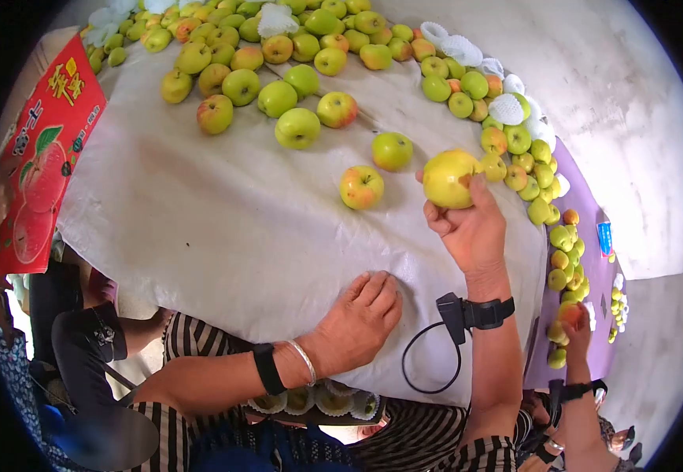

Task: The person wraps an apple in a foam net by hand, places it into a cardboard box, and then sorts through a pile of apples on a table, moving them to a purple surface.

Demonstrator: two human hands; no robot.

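Note:
My right hand holds up a yellow-green apple, its fingers and thumb around the lower part of the fruit. Resting on the white cloth near the table's front edge is my left hand, with its fingers curled down and pressed together; whether anything is under them is hidden. Left of the held apple lie a green apple and a red-blushed apple. Several more apples lie loose farther back.
A red printed box stands at the left. Apples, some in white foam nets, line the back and right edges. Netted apples sit below the table's front edge. At the right, another person's hand touches apples on a purple surface.

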